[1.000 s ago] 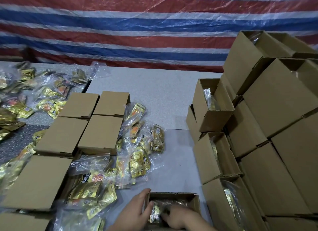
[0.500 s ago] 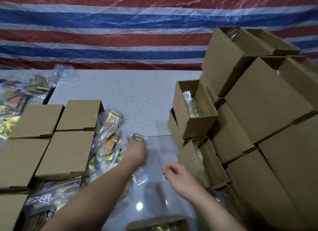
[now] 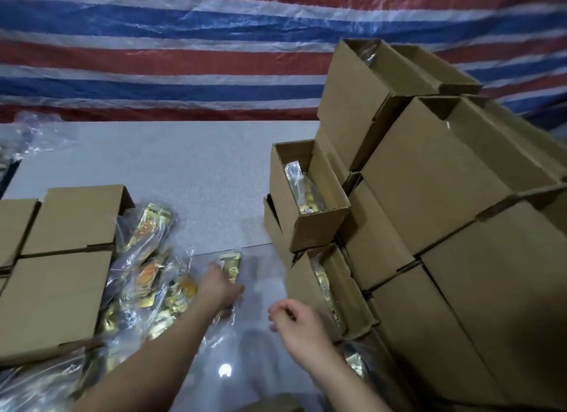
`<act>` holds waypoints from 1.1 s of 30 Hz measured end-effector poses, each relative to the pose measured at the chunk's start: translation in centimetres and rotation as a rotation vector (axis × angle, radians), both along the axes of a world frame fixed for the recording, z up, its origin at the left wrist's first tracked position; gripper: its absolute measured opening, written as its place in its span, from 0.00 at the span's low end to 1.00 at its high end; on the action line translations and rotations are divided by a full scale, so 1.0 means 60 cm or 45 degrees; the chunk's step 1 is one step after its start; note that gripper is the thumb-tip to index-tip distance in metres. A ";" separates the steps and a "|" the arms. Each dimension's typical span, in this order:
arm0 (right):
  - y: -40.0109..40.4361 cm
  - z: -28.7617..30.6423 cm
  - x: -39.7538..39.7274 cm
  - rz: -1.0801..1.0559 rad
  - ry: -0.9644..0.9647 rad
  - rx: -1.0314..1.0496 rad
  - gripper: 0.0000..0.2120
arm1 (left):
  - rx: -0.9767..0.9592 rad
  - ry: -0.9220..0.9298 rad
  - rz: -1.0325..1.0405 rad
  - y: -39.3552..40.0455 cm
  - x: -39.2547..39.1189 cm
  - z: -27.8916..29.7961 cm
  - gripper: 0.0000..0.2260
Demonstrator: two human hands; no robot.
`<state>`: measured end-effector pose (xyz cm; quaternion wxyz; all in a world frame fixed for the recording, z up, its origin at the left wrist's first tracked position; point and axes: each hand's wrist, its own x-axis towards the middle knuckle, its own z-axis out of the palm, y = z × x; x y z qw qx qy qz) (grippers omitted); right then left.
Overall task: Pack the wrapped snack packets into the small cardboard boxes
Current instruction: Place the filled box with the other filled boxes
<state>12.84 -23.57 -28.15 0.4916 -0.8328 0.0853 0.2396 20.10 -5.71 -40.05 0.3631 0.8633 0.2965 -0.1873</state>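
My left hand [image 3: 219, 289] reaches forward onto the edge of a pile of clear-wrapped gold snack packets [image 3: 147, 276] and grips one gold packet [image 3: 231, 266], which sticks up between thumb and fingers. My right hand [image 3: 296, 319] hovers over the table with its fingers loosely curled, holding nothing. To its right stand small open cardboard boxes with packets inside, one higher [image 3: 310, 224] and one lower [image 3: 352, 301]. The rim of another small box [image 3: 270, 404] shows at the bottom edge.
Flat brown boxes [image 3: 58, 295] lie in rows on the left beside the pile. A tall stack of cardboard boxes [image 3: 445, 197] fills the right side. The grey table [image 3: 184, 172] runs back to a red, white and blue striped tarp [image 3: 184, 59].
Both hands left the box near me and went forward. My left hand moved from the pile's edge onto the gold packet. The view shifted right and up.
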 end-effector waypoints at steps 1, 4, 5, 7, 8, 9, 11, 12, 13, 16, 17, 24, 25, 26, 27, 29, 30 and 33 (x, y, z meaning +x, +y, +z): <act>0.005 0.004 0.003 -0.033 0.022 0.042 0.06 | -0.154 -0.098 0.081 -0.003 -0.018 0.028 0.31; 0.028 0.027 0.017 -0.113 0.203 0.279 0.20 | -0.481 -0.367 0.133 -0.016 -0.084 0.128 0.31; 0.039 0.038 0.019 -0.121 0.287 0.388 0.29 | -0.579 -0.431 0.120 -0.023 -0.107 0.160 0.31; 0.060 0.058 0.019 -0.124 0.432 0.678 0.34 | -0.748 -0.542 0.116 -0.040 -0.148 0.220 0.26; 0.066 0.070 0.015 -0.153 0.464 0.824 0.33 | -0.791 -0.600 0.112 -0.048 -0.165 0.247 0.22; 0.069 0.082 0.011 -0.191 0.488 0.958 0.30 | -0.785 -0.667 0.096 -0.054 -0.180 0.270 0.19; 0.068 0.099 -0.002 -0.230 0.503 1.186 0.25 | -0.574 -0.752 -0.021 -0.058 -0.203 0.302 0.14; 0.066 0.107 -0.009 -0.227 0.501 1.261 0.24 | -0.425 -0.781 -0.128 -0.059 -0.213 0.316 0.16; 0.062 0.114 -0.015 -0.209 0.497 1.314 0.24 | -0.329 -0.809 -0.203 -0.058 -0.222 0.327 0.19; 0.042 0.134 -0.032 -0.124 0.487 1.394 0.21 | -0.457 -0.902 -0.096 -0.047 -0.248 0.371 0.18; 0.031 0.140 -0.039 -0.117 0.443 1.402 0.18 | -0.524 -0.963 0.038 -0.036 -0.256 0.377 0.18; -0.054 0.132 -0.094 0.330 -0.002 0.848 0.20 | 0.005 -0.799 0.162 0.039 -0.359 0.245 0.17; -0.057 0.121 -0.102 0.506 -0.075 0.665 0.24 | 0.047 -0.718 0.089 0.038 -0.377 0.220 0.17; -0.058 0.111 -0.111 0.677 -0.109 0.503 0.26 | 0.062 -0.659 0.046 0.037 -0.393 0.198 0.17; -0.057 0.099 -0.120 0.842 -0.129 0.360 0.27 | 0.064 -0.620 0.027 0.035 -0.407 0.180 0.17; -0.049 0.077 -0.137 1.170 -0.141 0.118 0.24 | 0.037 -0.541 0.012 0.028 -0.431 0.152 0.13; -0.044 0.065 -0.146 1.302 -0.125 0.003 0.23 | 0.004 -0.481 0.003 0.020 -0.443 0.143 0.08; -0.029 0.028 -0.161 1.472 -0.031 -0.225 0.21 | -0.106 -0.217 -0.139 -0.007 -0.472 0.109 0.25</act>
